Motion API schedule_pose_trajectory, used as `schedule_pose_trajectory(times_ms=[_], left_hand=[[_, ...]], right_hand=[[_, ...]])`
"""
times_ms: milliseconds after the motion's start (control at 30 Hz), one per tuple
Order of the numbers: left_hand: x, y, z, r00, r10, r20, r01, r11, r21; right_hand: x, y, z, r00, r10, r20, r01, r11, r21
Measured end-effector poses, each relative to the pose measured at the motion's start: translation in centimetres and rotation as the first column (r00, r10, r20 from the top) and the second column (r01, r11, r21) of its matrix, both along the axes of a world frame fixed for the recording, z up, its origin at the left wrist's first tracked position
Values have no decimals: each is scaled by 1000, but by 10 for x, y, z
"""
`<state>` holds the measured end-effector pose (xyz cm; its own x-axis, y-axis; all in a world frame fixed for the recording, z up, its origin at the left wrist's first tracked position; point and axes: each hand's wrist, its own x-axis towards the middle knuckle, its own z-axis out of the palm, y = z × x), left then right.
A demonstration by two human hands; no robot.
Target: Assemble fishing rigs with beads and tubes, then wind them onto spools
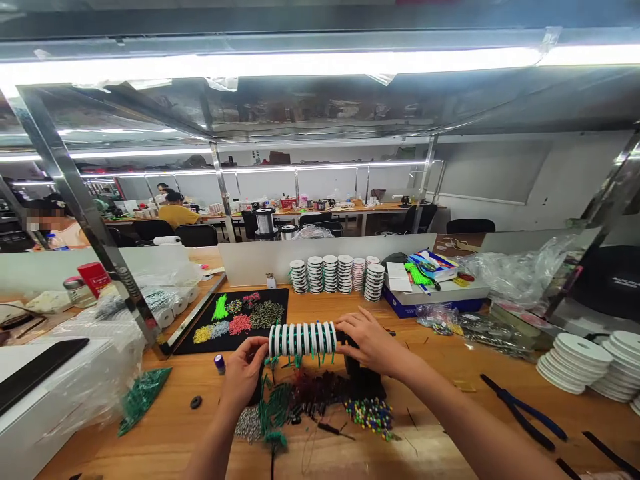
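A row of several white spools (303, 339) with green wire ends hangs between my two hands, a little above the wooden table (165, 427). My left hand (244, 373) presses the row's left end with closed fingers. My right hand (369, 341) clamps the right end, next to a black device (363, 381) on the table. Below the row lie loose green wires (274, 412), dark parts, and a pile of coloured pins (371, 415).
A black mat (235, 320) holds sorted coloured piles. Stacks of white spools (337, 273) stand behind it, with more at the right (575, 360). Blue-handled pliers (525, 410) lie at the right. Plastic bags, a blue box (425, 303) and a metal post (90, 220) surround the spot. People sit at far benches.
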<state>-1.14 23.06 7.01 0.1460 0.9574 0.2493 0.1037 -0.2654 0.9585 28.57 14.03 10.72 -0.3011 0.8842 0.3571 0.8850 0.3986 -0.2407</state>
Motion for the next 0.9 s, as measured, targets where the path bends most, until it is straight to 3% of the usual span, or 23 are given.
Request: schedule_pose_trajectory(times_ms=[133,333,500,733,900], left_hand=[[-2,-2,0,1000,12,2,-12,1000,9],[0,-11,-3,1000,12,7,-12,1000,22],[-11,-12,-9,997,75,25,-76,996,49],[-82,-12,-10,973,230,28,-230,973,19],[-141,-42,-25,942,335,-6,-335,941,-50]], right_hand=[[2,2,-1,998,-50,-24,51,998,42],[3,4,-11,998,57,23,-57,998,30],[-16,22,-23,994,105,9,-105,994,26],[-91,55,-1,975,219,-27,-221,973,-64],[-160,67,9,943,332,-40,-334,940,-70]])
